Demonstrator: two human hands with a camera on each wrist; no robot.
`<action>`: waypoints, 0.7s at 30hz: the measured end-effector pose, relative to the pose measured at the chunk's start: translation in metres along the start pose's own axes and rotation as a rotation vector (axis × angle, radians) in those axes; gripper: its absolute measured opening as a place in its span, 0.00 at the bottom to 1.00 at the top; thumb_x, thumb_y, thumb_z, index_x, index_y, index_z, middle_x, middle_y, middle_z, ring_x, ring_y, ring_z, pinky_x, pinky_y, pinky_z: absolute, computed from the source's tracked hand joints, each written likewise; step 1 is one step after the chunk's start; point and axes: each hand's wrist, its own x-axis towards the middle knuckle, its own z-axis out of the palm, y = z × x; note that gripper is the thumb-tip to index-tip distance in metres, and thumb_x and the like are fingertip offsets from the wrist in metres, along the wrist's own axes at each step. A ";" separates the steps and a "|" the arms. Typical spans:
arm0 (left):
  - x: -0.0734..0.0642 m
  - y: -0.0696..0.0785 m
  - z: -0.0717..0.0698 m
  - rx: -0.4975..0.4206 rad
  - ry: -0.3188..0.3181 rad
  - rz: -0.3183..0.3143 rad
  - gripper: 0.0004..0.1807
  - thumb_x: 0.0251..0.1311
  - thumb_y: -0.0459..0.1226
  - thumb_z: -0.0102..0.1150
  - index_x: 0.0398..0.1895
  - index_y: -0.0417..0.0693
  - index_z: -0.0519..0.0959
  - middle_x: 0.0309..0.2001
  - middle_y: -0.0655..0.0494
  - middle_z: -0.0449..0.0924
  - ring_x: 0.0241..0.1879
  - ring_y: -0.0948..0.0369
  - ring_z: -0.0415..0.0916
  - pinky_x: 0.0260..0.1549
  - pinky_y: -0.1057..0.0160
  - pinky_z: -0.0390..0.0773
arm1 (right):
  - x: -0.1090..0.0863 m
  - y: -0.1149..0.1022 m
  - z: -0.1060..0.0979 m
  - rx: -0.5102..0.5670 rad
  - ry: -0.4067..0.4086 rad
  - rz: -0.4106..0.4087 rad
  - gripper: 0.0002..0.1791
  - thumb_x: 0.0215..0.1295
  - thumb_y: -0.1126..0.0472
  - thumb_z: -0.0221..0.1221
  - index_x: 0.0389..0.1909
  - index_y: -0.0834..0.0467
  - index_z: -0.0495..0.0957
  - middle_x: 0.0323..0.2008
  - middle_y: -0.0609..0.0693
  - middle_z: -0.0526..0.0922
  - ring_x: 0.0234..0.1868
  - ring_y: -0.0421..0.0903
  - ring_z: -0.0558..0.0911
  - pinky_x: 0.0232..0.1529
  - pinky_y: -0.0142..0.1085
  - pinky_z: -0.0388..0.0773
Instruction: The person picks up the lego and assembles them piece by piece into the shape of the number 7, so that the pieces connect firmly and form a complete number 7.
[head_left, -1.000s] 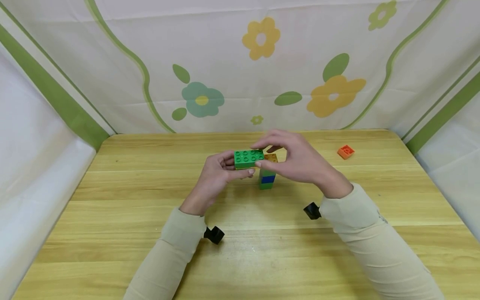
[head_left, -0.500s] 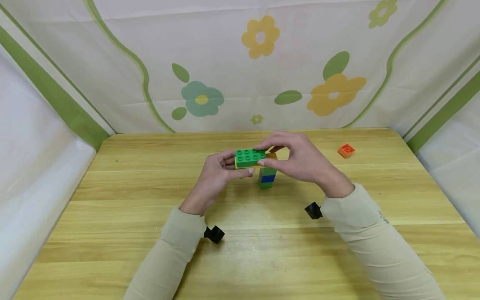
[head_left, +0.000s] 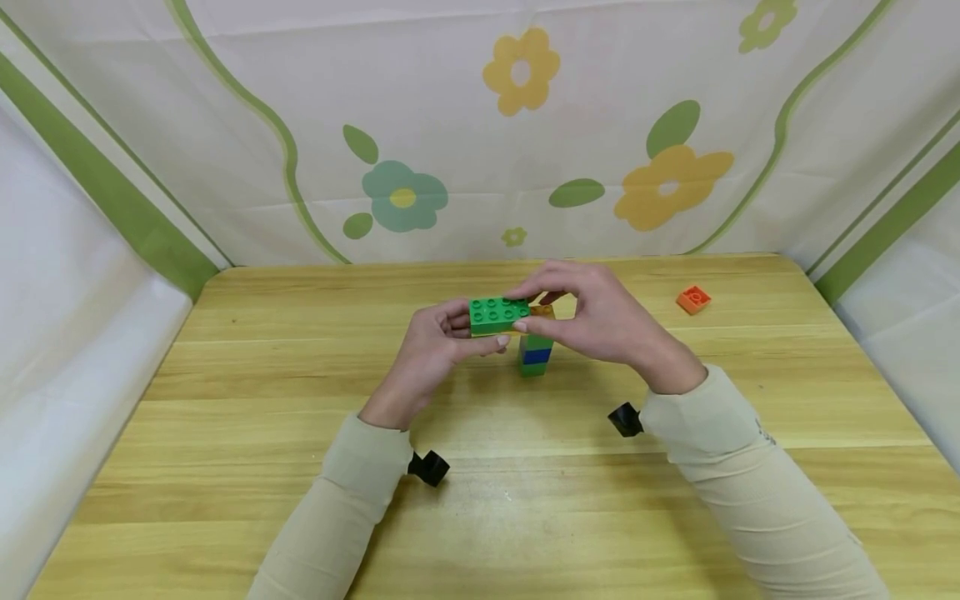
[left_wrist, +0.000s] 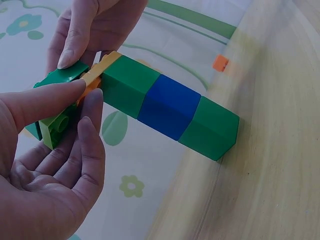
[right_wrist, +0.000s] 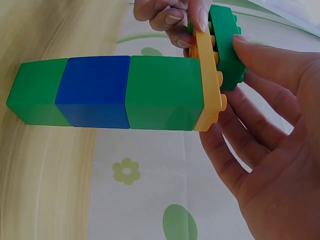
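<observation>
A long green building brick [head_left: 491,312] with studs on top is pinched at its right end by the thumb and fingers of my right hand [head_left: 600,321]. Just under it lies a thin orange plate [right_wrist: 209,85]; some of its studs show, and the brick looks tilted off them. My left hand [head_left: 420,354] pinches the plate's left end. A lighter green studded piece [left_wrist: 55,126] sits by the left thumb, partly hidden. The plate's right end tops an upright tower of a green brick [right_wrist: 164,92], a blue brick [right_wrist: 94,92] and a green brick [right_wrist: 40,92].
An orange brick [head_left: 693,299] lies at the back right of the wooden table [head_left: 517,517]. Behind the table hangs a white curtain [head_left: 465,133] with printed flowers. Black wrist cameras [head_left: 430,469] stick out from both sleeves.
The green brick shifted very slightly right and then back left, with the right hand on it. The left hand has kept its place and the tower stands as before.
</observation>
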 end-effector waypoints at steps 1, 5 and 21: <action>0.000 0.000 0.000 0.000 -0.001 -0.001 0.22 0.61 0.33 0.78 0.59 0.45 0.85 0.53 0.46 0.90 0.49 0.55 0.91 0.54 0.61 0.87 | 0.000 0.000 0.000 -0.001 0.000 -0.001 0.18 0.64 0.63 0.76 0.55 0.53 0.90 0.50 0.48 0.90 0.47 0.45 0.88 0.54 0.46 0.87; -0.001 0.001 0.000 -0.004 -0.003 0.000 0.22 0.61 0.32 0.78 0.59 0.46 0.85 0.53 0.47 0.90 0.49 0.55 0.91 0.53 0.61 0.87 | 0.000 0.001 0.000 -0.001 0.002 -0.006 0.18 0.64 0.63 0.77 0.55 0.53 0.90 0.49 0.48 0.90 0.47 0.45 0.88 0.53 0.45 0.87; -0.002 0.001 0.000 -0.002 -0.008 -0.005 0.22 0.61 0.34 0.78 0.59 0.47 0.85 0.53 0.47 0.90 0.50 0.55 0.91 0.55 0.60 0.87 | 0.002 -0.001 0.001 -0.054 0.002 -0.047 0.15 0.65 0.64 0.76 0.52 0.55 0.90 0.48 0.47 0.90 0.45 0.43 0.86 0.42 0.37 0.82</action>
